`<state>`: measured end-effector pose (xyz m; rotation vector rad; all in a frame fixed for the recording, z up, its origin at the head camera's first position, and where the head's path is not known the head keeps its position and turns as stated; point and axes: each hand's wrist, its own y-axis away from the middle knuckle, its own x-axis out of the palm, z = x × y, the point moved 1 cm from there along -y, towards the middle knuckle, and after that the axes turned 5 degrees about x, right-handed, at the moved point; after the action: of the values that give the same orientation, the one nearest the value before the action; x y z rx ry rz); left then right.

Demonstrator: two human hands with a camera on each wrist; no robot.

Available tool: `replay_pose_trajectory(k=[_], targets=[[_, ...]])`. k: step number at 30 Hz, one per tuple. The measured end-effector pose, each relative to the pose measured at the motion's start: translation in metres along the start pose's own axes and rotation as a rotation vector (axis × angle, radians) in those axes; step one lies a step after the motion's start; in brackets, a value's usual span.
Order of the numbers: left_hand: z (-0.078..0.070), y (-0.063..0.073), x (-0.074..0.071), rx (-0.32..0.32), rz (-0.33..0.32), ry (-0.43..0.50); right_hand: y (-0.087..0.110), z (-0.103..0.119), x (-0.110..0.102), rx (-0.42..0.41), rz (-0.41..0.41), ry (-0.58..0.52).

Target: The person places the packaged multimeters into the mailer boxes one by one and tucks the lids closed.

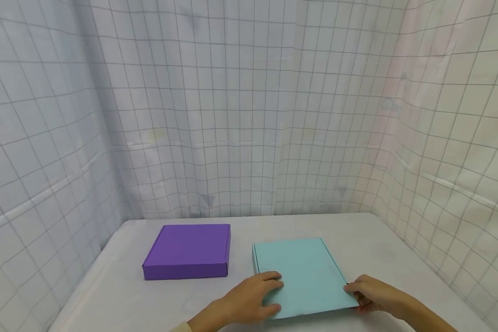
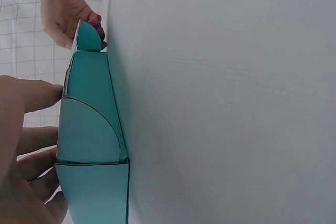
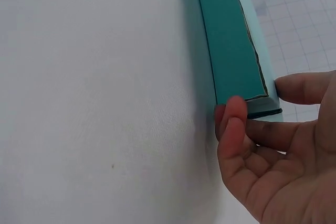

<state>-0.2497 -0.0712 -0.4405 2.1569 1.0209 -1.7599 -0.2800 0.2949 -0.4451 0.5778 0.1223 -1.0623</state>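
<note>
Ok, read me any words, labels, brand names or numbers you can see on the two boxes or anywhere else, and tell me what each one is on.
Teal box: none; lid and side flaps are plain.
Purple box: none; top and front are plain.
Gridded curtain: lines only, no text.
White table: no print or markings.
No text is legible in any view.

A flat, light teal cardboard box (image 1: 300, 272) lies closed on the white table, near the front edge and right of centre. Its lid faces up, plain and unmarked. The side walls are a deeper teal, with rounded tuck flaps (image 2: 86, 135) showing along the near side, slightly loose
</note>
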Motion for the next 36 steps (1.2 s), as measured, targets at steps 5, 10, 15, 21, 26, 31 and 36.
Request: replay_pose_trajectory(k=[5, 10, 15, 21, 26, 31, 36], targets=[[-0.001, 0.000, -0.002, -0.010, -0.003, -0.002, -0.001, 0.003, -0.001, 0.003, -0.006, 0.014], [-0.001, -0.001, -0.001, -0.011, -0.011, -0.021, -0.002, 0.002, -0.003, -0.007, -0.018, 0.079], [0.002, 0.001, -0.002, -0.019, 0.000, 0.026, -0.003, 0.000, -0.007, -0.083, 0.001, 0.180], [0.008, 0.011, -0.003, -0.132, -0.070, 0.170, -0.006, -0.003, -0.015, -0.143, 0.011, 0.259], [0.007, 0.024, -0.001, -0.303, -0.165, 0.317, -0.007, -0.009, -0.020, -0.155, 0.015, 0.267], [0.010, 0.035, 0.004, -0.429, -0.137, 0.520, -0.008, -0.012, -0.023, -0.193, 0.060, 0.259], [0.016, 0.037, 0.008, -0.448, -0.099, 0.729, -0.010, -0.011, -0.025, -0.239, 0.118, 0.248]])
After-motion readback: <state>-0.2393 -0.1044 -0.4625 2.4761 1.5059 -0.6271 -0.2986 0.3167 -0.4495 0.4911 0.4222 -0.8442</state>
